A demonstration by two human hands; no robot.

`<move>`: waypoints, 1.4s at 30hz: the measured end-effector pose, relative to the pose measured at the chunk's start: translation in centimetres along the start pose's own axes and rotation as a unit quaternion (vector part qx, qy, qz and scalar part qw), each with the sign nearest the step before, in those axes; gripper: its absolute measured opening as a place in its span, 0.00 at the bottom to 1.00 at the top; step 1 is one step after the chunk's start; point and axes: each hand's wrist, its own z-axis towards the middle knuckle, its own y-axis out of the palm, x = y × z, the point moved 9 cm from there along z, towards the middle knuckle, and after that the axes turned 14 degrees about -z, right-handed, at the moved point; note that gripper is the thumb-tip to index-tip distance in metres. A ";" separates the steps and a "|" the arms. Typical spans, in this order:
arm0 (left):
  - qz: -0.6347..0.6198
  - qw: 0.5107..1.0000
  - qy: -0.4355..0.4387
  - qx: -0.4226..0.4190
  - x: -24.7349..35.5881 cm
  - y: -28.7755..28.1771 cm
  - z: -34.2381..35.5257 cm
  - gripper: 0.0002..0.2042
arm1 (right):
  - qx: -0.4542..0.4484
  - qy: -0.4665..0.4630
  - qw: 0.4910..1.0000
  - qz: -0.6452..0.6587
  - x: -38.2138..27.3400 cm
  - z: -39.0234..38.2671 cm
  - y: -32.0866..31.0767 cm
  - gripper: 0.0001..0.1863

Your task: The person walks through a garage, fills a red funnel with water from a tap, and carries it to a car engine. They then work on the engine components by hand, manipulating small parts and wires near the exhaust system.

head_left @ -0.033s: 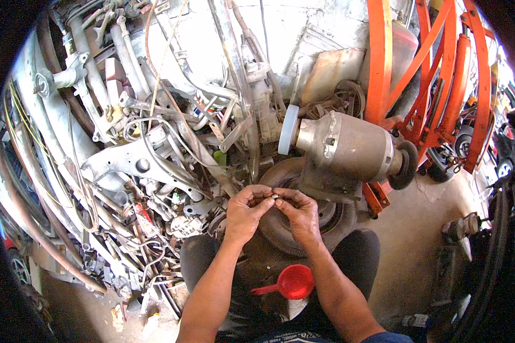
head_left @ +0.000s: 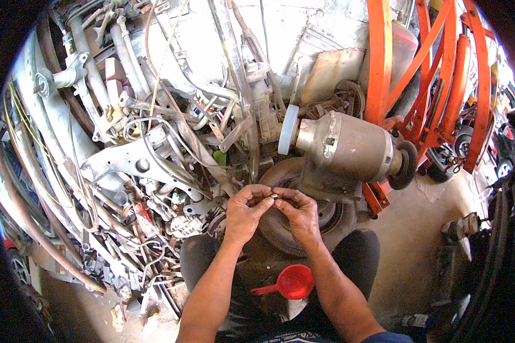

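My left hand (head_left: 248, 212) and my right hand (head_left: 299, 216) meet over a tyre on a wheel (head_left: 283, 239), both pinching one small metal piece (head_left: 274, 196) between fingertips; its exact shape is too small to tell. Just beyond them stands a bench grinder-like machine (head_left: 352, 147) with a pale blue wheel (head_left: 287, 129) at its left end and a dark wheel (head_left: 405, 164) at its right. Below my hands, between my knees, sits a red plastic dipper (head_left: 295, 280) with its handle pointing left.
Piled metal car parts and tubes (head_left: 97, 171) fill the left side, including a pale control arm (head_left: 123, 166). Orange steel frames (head_left: 377, 63) stand at right over a concrete floor (head_left: 415, 246). A pale wall (head_left: 309, 23) rises behind.
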 end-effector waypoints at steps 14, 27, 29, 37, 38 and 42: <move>-0.001 1.000 -0.022 0.015 -0.2 -0.1 1.3 0.07 | 0.005 -0.002 0.998 -0.060 -0.5 1.5 -0.4 0.14; 0.123 0.992 0.006 -0.029 -0.5 2.2 5.4 0.08 | 0.042 0.014 0.999 0.012 2.6 4.9 -2.2 0.12; 0.133 0.991 0.013 -0.030 -0.5 2.0 5.3 0.08 | 0.031 0.015 0.999 0.038 3.2 5.0 -1.8 0.12; 0.019 0.999 -0.047 -0.005 -2.9 1.2 5.8 0.08 | 0.045 -0.001 0.998 -0.042 3.8 5.8 -2.3 0.14; 0.037 0.998 -0.051 -0.002 -3.1 1.0 6.0 0.08 | 0.050 -0.001 0.996 -0.071 4.0 5.9 -2.3 0.15; 0.076 0.995 -0.070 0.006 -4.1 1.5 7.3 0.09 | 0.072 0.001 0.995 -0.076 5.1 6.9 -2.8 0.16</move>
